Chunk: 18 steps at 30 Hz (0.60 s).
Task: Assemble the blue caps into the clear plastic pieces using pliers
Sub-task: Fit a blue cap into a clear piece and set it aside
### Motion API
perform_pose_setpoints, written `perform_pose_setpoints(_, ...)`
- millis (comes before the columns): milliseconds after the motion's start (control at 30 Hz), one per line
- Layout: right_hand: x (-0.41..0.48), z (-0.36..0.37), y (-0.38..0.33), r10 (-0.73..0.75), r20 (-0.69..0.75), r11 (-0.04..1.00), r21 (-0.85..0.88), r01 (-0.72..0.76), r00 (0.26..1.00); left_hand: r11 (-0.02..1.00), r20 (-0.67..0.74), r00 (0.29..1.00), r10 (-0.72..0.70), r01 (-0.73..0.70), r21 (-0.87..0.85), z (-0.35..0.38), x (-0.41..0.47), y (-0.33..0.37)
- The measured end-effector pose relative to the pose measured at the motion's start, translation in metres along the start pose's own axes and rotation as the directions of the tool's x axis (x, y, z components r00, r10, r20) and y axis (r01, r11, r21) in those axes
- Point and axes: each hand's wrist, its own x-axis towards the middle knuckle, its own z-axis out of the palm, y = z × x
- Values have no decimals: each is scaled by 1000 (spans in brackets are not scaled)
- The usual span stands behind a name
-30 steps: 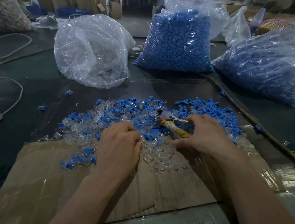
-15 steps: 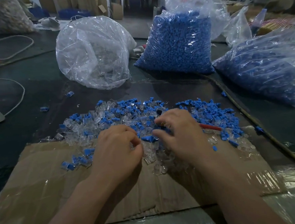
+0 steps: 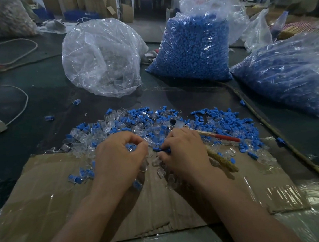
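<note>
R hand [image 3: 186, 154] grip clamped on pliers [image 3: 218, 136], fingertips pinching blue cap [image 3: 162, 150] — L hand [image 3: 119, 159] grip curled round clear piece [image 3: 148, 142], mid-desk.

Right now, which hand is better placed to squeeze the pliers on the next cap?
Right. The right hand grips the pliers, handles jutting out beside it, and its fingers pinch a blue cap. The left hand seems busy pinching a clear piece.

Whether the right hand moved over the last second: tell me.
Yes. The right hand shifted left across the cardboard, closer to the left hand.
</note>
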Motion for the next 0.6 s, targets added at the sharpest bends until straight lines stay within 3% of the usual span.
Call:
perform_pose_setpoints(500,-2,0,-2,-55,-101,998,26,58,993,997,40,999,-30,33,-64,1,2,-3)
perform_pose_setpoints(600,-4,-8,-4,10,-233,984,178,32,973,988,63,997,-40,49,-145,0,2,-4)
